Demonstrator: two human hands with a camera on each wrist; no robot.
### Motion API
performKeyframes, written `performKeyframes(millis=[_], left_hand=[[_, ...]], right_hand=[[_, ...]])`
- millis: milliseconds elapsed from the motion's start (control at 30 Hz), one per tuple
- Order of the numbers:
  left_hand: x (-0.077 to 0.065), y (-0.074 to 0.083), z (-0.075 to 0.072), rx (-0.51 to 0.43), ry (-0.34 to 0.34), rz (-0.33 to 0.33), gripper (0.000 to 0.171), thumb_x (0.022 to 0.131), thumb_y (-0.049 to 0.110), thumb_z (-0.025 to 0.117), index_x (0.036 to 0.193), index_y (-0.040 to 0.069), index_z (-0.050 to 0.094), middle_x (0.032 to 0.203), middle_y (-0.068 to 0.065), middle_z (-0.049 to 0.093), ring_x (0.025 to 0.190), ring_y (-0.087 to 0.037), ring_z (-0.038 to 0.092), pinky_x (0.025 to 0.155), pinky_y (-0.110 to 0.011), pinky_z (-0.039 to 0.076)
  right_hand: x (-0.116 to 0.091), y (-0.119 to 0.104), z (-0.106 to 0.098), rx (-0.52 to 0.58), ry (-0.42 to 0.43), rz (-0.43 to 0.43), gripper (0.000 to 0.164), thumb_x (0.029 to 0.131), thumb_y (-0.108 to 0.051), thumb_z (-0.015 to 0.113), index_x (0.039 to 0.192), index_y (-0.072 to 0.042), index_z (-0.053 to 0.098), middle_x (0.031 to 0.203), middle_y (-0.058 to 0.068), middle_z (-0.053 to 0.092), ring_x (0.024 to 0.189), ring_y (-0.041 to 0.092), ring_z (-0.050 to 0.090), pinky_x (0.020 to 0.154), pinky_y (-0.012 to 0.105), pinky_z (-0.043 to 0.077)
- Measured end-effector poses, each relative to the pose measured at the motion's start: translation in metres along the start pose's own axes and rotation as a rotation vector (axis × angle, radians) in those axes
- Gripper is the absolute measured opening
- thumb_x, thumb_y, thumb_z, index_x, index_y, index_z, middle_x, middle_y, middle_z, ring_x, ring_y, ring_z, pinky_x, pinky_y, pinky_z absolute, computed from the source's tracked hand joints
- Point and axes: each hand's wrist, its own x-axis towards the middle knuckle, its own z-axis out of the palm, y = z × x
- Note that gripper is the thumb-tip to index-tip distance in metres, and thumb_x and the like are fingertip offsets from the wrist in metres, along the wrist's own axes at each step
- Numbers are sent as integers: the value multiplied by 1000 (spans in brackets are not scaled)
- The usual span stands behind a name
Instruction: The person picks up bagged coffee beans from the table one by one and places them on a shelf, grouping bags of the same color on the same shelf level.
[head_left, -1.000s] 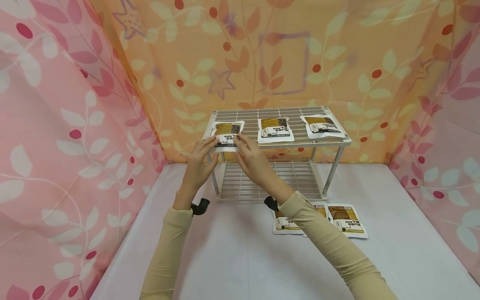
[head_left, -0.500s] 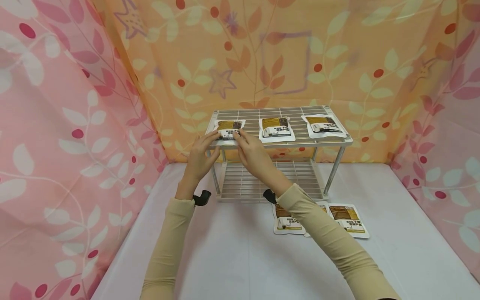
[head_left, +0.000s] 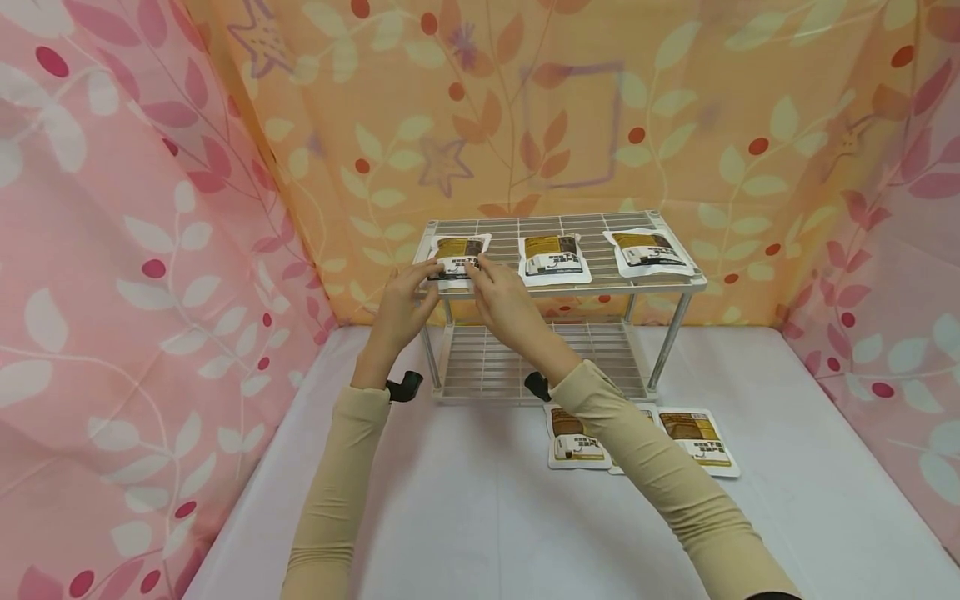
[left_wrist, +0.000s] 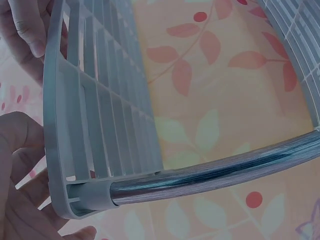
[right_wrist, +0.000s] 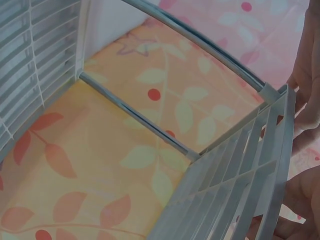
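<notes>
In the head view, a white food pouch [head_left: 459,250] with a yellow-brown label lies at the left front of the wire shelf rack's top tier [head_left: 495,287]. My left hand [head_left: 401,308] reaches its left lower side, fingers fairly straight and fingertips at the pouch. From the right, my right hand [head_left: 510,308] touches its lower right part with extended fingertips. Both wrist views look from below; there my left-hand fingers [left_wrist: 22,200] and right-hand fingers [right_wrist: 302,200] show by the tier's front edge, and the pouch is hidden. Two similar pouches lie along the tier: one in the middle [head_left: 555,258], one at right [head_left: 649,252].
On the white tabletop [head_left: 465,517], more pouches lie before the rack: one at left [head_left: 577,442], one at right [head_left: 697,442], another between them mostly behind my right sleeve [head_left: 645,467]. The lower tier [head_left: 487,367] sits under the hands. Floral cloth walls [head_left: 540,108] surround the table.
The left pouch has slid slightly back on the top tier, its front edge now nearer the tier's edge line. Both hands have moved a little forward with it, still touching it.
</notes>
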Motion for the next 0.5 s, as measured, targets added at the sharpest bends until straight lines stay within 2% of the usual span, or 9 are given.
performKeyframes(millis=[233, 500], left_hand=[[2, 0, 2, 26, 1, -5, 29, 92, 10, 52, 119, 6, 62, 128, -12, 57, 122, -28, 50, 107, -65, 11], [1, 2, 3, 51, 10, -7, 30, 94, 16, 53, 121, 8, 61, 129, -12, 56, 121, -27, 50, 108, -63, 11]], right_hand=[[1, 3, 1, -56, -3, -1, 39, 97, -14, 46, 135, -5, 47, 137, 20, 46, 122, 33, 48, 108, 46, 31], [-4, 1, -3, -72, -20, 11, 42, 96, -20, 48, 137, -9, 45, 140, 17, 43, 125, 31, 45, 111, 48, 24]])
